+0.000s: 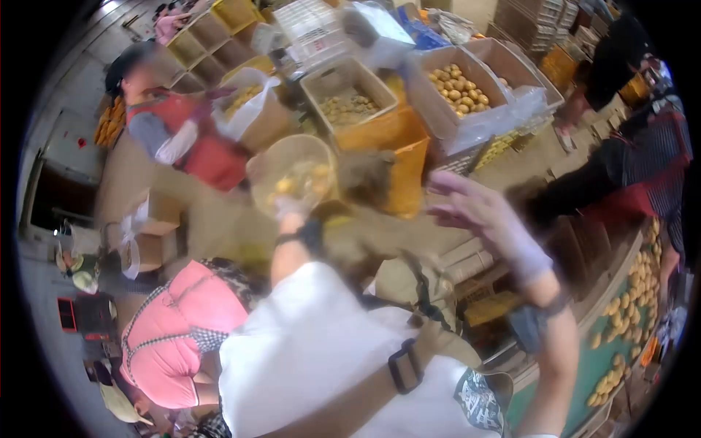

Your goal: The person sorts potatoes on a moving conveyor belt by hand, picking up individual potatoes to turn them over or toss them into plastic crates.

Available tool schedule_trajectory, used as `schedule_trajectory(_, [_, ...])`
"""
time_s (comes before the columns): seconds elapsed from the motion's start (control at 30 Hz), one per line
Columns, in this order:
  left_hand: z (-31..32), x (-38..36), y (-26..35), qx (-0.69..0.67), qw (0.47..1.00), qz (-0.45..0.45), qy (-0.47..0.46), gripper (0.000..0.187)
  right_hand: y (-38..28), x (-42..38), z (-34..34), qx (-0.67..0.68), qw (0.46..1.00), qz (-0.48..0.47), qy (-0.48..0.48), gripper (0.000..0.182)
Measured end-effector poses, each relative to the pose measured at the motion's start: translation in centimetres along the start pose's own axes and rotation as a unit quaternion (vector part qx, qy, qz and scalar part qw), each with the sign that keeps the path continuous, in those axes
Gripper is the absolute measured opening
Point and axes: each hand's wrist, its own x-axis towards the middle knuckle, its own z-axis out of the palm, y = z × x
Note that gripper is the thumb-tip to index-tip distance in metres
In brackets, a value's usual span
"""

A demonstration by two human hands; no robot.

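My left hand [294,207] reaches forward to the near side of a round tub [264,162], which holds some yellow, rounded produce [286,184]. Motion blur smears its fingers, so whether it grips the rim or anything inside is unclear. Raised at the right, my right hand [478,215] wears a pale glove; its fingers are spread and hold nothing. Beyond it stands a lined crate [431,109] of yellow-brown round produce [458,89]. A paler crate [312,86] with smaller pieces sits behind the tub, by an orange crate [409,175].
A co-worker in a red apron [219,157] stands behind the tub at left. Another person in pink [186,328] bends close at my left. Others are at right, beside a green surface [562,387] with produce. Cardboard boxes [159,219] stand at left.
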Motion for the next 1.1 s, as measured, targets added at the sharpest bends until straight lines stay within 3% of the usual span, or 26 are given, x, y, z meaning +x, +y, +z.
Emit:
schedule_trajectory(0.07, [2.0, -1.3, -4.1, 0.032, 0.997, -0.058, 0.027, 0.075, -0.4, -5.2, -3.2, -0.044, 0.996, -0.027, 0.072, 0.061])
schedule_trajectory(0.13, [3.4, -2.3, -9.7, 0.152, 0.983, -0.100, 0.000, 0.074, -1.4, -11.4, -4.1, -0.096, 0.969, -0.029, 0.224, 0.057])
schedule_trajectory(0.2, [4.6, -3.2, -17.0, 0.251, 0.955, -0.128, -0.087, 0.067, -0.4, -17.8, -4.5, -0.077, 0.925, -0.074, 0.365, 0.055])
schedule_trajectory(0.3, [7.7, -3.2, -29.1, 0.385, 0.864, -0.159, -0.283, 0.066, 2.1, -28.2, -2.5, -0.110, 0.835, -0.094, 0.532, 0.062])
schedule_trajectory(0.43, [18.9, -18.1, -37.9, 0.426, 0.740, -0.108, -0.508, 0.059, 7.5, -39.7, 7.7, -0.110, 0.586, -0.021, 0.803, 0.058])
schedule_trajectory(0.47, [20.9, -21.6, -39.8, 0.415, 0.704, -0.089, -0.569, 0.057, 10.7, -43.6, 10.8, -0.119, 0.491, 0.022, 0.863, 0.055])
schedule_trajectory(0.5, [22.0, -20.1, -44.0, 0.384, 0.632, -0.101, -0.665, 0.056, 14.9, -47.3, 14.7, -0.122, 0.396, 0.069, 0.908, 0.052])
schedule_trajectory(0.53, [23.4, -25.6, -44.3, 0.370, 0.602, -0.126, -0.696, 0.054, 18.8, -50.0, 19.2, -0.122, 0.303, 0.118, 0.938, 0.049])
schedule_trajectory(0.6, [22.9, -36.7, -45.5, 0.429, 0.496, -0.081, -0.750, 0.046, 24.2, -51.6, 28.4, -0.067, 0.095, 0.316, 0.942, 0.053])
schedule_trajectory(0.67, [20.9, -42.7, -48.7, 0.358, 0.316, -0.069, -0.876, 0.047, 31.9, -50.6, 36.3, -0.037, 0.116, 0.585, 0.802, 0.057])
schedule_trajectory(0.73, [17.3, -50.4, -48.8, 0.265, 0.110, -0.059, -0.956, 0.048, 42.7, -48.8, 43.3, -0.043, 0.204, 0.735, 0.645, 0.059])
schedule_trajectory(0.77, [15.3, -54.2, -47.2, 0.218, 0.005, -0.055, -0.974, 0.048, 45.3, -46.7, 43.6, 0.074, 0.103, 0.554, 0.823, 0.057])
schedule_trajectory(0.8, [13.1, -56.7, -46.7, 0.152, -0.069, -0.118, -0.979, 0.052, 41.7, -44.0, 41.3, 0.136, 0.024, 0.464, 0.875, 0.054])
schedule_trajectory(0.83, [11.6, -59.1, -44.3, 0.161, -0.172, -0.115, -0.965, 0.054, 35.0, -42.0, 37.5, 0.171, -0.034, 0.398, 0.901, 0.051])
schedule_trajectory(0.87, [6.4, -59.9, -41.7, -0.133, -0.215, -0.005, -0.968, 0.053, 32.1, -41.0, 35.8, 0.180, -0.055, 0.356, 0.915, 0.049])
schedule_trajectory(0.9, [3.3, -60.1, -41.6, -0.199, -0.278, -0.058, -0.938, 0.050, 29.6, -40.3, 33.0, 0.178, -0.064, 0.333, 0.924, 0.047])
schedule_trajectory(0.97, [-0.5, -61.0, -38.5, -0.158, -0.388, -0.178, -0.890, 0.050, 28.4, -40.0, 27.9, 0.144, -0.037, 0.321, 0.935, 0.049])
schedule_trajectory(1.03, [-3.2, -61.3, -36.8, -0.247, -0.425, -0.159, -0.856, 0.051, 29.5, -39.5, 23.4, 0.088, 0.010, 0.339, 0.937, 0.066])
schedule_trajectory(1.1, [-3.4, -62.3, -36.4, -0.304, -0.440, -0.142, -0.833, 0.054, 25.7, -38.0, 16.2, 0.000, 0.106, 0.294, 0.950, 0.067])
